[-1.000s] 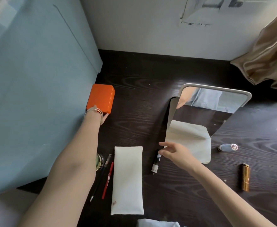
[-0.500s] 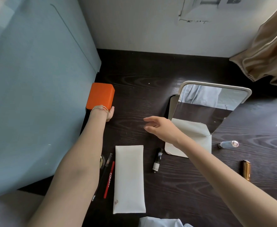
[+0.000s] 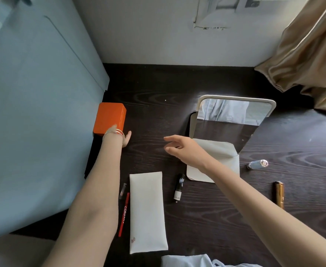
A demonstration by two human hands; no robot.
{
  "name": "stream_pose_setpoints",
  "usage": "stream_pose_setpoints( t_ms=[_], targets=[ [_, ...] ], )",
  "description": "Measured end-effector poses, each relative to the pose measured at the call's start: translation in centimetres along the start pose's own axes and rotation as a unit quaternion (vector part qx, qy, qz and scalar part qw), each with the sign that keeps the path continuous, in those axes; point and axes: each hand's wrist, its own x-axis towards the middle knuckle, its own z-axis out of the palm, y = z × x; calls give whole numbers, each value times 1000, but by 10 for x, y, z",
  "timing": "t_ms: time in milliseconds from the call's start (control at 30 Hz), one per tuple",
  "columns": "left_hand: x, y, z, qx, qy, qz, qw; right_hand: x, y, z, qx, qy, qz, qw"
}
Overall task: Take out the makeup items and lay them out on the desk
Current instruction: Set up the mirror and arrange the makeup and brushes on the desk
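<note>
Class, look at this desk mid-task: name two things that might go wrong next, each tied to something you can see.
1. The right hand hovers open just in front of the propped mirror; a careless sweep might topple it.
2. The gold tube and the clear-capped tube lie on their sides, so a nudge may roll them.

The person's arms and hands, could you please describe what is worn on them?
Both forearms are bare, with no sleeves in view. The left hand has a few thin gold-coloured bangles stacked at its wrist. The right hand shows no rings, watch or bracelet. No gloves on either.
</note>
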Motion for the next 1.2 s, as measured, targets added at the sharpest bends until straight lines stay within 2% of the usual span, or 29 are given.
stream_pose_setpoints(
  t_ms=[33, 100, 167, 267, 400, 467, 567, 667, 800, 867, 933, 1000, 1100, 1200],
  targets=[
    [-6, -5, -4, -19, -6, 4, 1000, -6, 3, -2, 9, 9, -5, 1000],
    [-34, -22, -14, -2, -92, 28, 995, -18, 12, -8, 29, 29, -8, 999],
    [-59, -53, -25, 112, -152, 84, 978, -33, 27, -14, 43, 48, -1, 998],
    [-99, -111, -46, 240, -230, 138, 933, -59, 58, -18, 61, 68, 27, 996],
    [-134, -190, -66, 400, -337, 102, 846, -96, 91, -17, 120, 93, 65, 986],
    [-142, -218, -72, 412, -354, 79, 836, -111, 107, -15, 139, 120, 86, 979],
    [-150, -241, -73, 392, -344, 72, 850, -128, 126, -12, 152, 142, 105, 972],
    [-150, -254, -75, 411, -352, 82, 837, -139, 137, -13, 160, 145, 105, 971],
    [-131, -252, -80, 442, -346, 147, 815, -149, 161, -24, 182, 181, 124, 959],
    [-116, -244, -86, 461, -294, 234, 804, -154, 176, -30, 176, 199, 151, 952],
    [-98, -235, -96, 506, -185, 360, 762, -156, 186, -34, 178, 195, 174, 949],
    [-80, -227, -102, 537, -110, 427, 719, -155, 192, -34, 183, 171, 191, 949],
    [-59, -223, -100, 597, -87, 393, 694, -149, 196, -27, 164, 133, 205, 956],
    [-47, -224, -93, 664, -43, 356, 656, -143, 195, -18, 143, 115, 199, 963]
  ],
)
